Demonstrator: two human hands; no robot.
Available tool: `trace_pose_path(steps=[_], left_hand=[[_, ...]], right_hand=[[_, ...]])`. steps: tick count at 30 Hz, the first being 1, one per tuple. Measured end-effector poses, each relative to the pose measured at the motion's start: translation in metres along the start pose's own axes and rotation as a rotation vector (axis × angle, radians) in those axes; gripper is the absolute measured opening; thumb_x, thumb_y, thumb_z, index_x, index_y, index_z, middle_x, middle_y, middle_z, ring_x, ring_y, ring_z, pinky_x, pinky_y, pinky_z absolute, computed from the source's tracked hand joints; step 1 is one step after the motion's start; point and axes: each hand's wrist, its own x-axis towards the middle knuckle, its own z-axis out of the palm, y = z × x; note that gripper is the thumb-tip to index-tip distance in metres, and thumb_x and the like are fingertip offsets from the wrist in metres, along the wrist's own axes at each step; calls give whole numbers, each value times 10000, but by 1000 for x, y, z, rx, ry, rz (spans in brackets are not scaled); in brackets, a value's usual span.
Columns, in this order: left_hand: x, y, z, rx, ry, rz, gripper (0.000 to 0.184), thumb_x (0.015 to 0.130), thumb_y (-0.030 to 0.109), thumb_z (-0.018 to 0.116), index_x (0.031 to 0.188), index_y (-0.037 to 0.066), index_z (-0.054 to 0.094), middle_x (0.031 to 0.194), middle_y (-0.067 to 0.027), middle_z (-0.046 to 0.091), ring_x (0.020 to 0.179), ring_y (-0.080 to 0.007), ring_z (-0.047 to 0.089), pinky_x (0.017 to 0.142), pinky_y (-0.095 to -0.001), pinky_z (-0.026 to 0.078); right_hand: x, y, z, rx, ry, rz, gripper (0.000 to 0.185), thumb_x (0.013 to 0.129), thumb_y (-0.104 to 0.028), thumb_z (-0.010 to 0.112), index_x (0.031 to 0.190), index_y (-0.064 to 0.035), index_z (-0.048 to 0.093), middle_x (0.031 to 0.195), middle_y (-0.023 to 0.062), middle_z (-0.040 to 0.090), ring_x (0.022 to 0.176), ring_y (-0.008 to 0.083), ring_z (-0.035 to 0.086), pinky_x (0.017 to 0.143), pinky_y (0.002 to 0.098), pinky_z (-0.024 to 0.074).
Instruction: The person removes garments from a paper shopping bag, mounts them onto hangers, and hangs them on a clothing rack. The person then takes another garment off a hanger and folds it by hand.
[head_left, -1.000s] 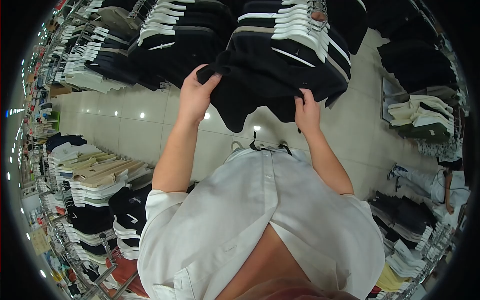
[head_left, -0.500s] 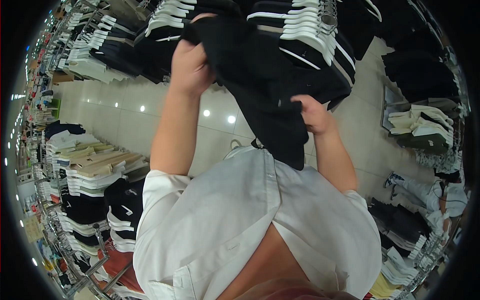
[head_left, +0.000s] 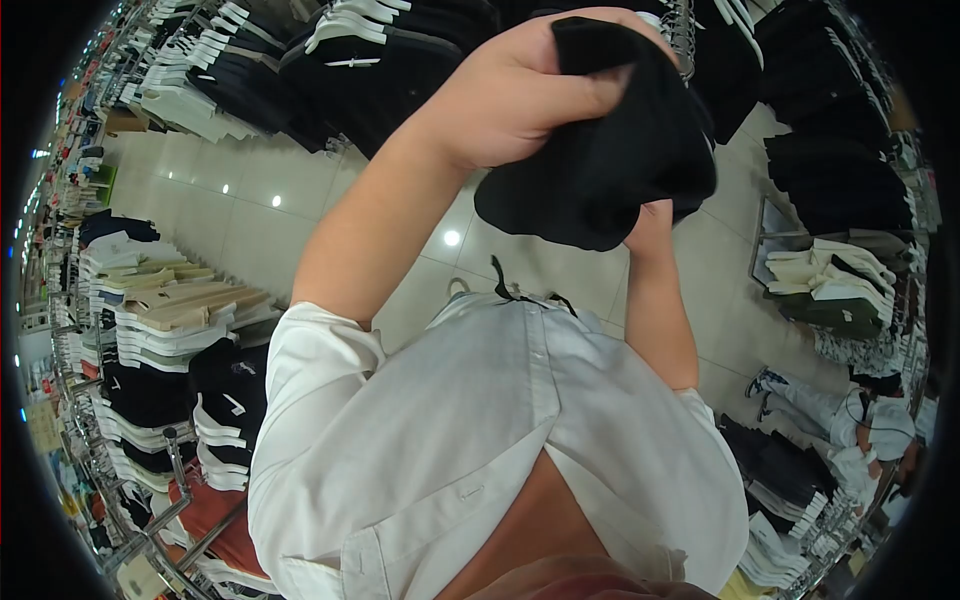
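A black cloth garment [head_left: 600, 185] hangs bunched in front of my chest, held by both hands. Its cut cannot be made out. My left hand [head_left: 525, 90] is closed around its upper part, thumb pressed across the fabric. Lower down, my right hand [head_left: 652, 225] pinches the garment's lower right side; the cloth hides most of its fingers. Just beyond the garment are dark clothes [head_left: 385, 80] on white hangers [head_left: 345, 30].
Racks of hung clothes surround me: pale and beige garments [head_left: 165, 300] at left, black ones [head_left: 835, 180] and a pale stack [head_left: 830, 270] at right. A metal rack bar [head_left: 175, 460] stands at lower left. Another person [head_left: 815, 405] is at right. Tiled floor [head_left: 260, 225] lies between.
The long-hanging black garment is now gathered into a compact bunch. My left hand has swung right and closer over it. My right hand has shifted slightly right, partly behind the cloth.
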Motion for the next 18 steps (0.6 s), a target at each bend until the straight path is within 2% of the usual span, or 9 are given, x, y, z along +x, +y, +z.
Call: trace_pose_path(steps=[4,7,8,9,10,11,12,14,18], left_hand=[[21,15,9,334,-111,74,361,1033,118,645,1365,6,556,1203,-75,665,1148,-157,609,1037,-324,462],[0,2,-12,628,224,175,604,1040,117,634,1573,35,362,1455,-126,555,1377,-214,509,1169,-356,367],[-18,0,-31,541,375,107,733,1028,200,676,1625,54,276,1579,-154,463,1476,-231,427,1235,-392,305],[-36,-8,-34,727,576,196,579,1106,393,454,1560,37,407,1514,-176,540,1435,-299,494,1194,-385,373],[-67,-12,-55,598,651,37,665,1101,452,450,1635,85,302,1631,-169,422,1539,-298,354,1246,-412,259],[-105,-38,-73,510,617,35,770,1061,574,475,1648,114,282,1661,-156,385,1545,-301,346,1247,-459,240],[-132,-59,-69,401,548,-80,927,992,719,477,1660,120,244,1695,-143,328,1555,-295,328,1251,-485,214],[-170,-105,-46,337,368,-222,1032,884,352,830,1664,81,211,1672,-168,347,1566,-282,303,1252,-406,259],[-185,-138,-4,333,542,-699,803,826,40,852,1525,52,456,1380,-69,603,1268,-161,550,1067,-338,458]], right_hand=[[-2,18,-1,-320,-8,-196,308,912,75,656,1181,-38,753,1321,172,700,1231,296,666,1065,385,492],[-10,33,-2,-593,41,-310,283,919,90,618,1154,-14,736,1219,157,726,1133,276,694,1010,351,501],[-11,29,3,-565,92,-280,255,928,90,596,1130,3,724,1160,151,730,1074,265,699,969,332,504],[-12,25,8,-536,143,-252,229,937,89,574,1106,21,712,1101,144,733,1014,254,704,928,314,507],[-14,23,6,-564,189,-181,195,948,77,574,1086,30,702,1051,141,727,970,249,697,894,312,506],[-15,23,4,-589,238,-108,162,958,66,575,1066,39,693,1001,137,720,926,244,690,859,310,504],[-16,43,-4,-406,281,-86,132,962,-34,702,1063,50,688,1043,60,735,986,128,653,916,268,512],[-13,43,2,-471,330,-33,107,982,-19,642,1054,50,679,981,132,714,925,214,668,861,303,503],[-5,29,23,-516,342,-28,158,1005,-66,631,1087,46,706,1027,182,736,941,278,692,892,333,509]])
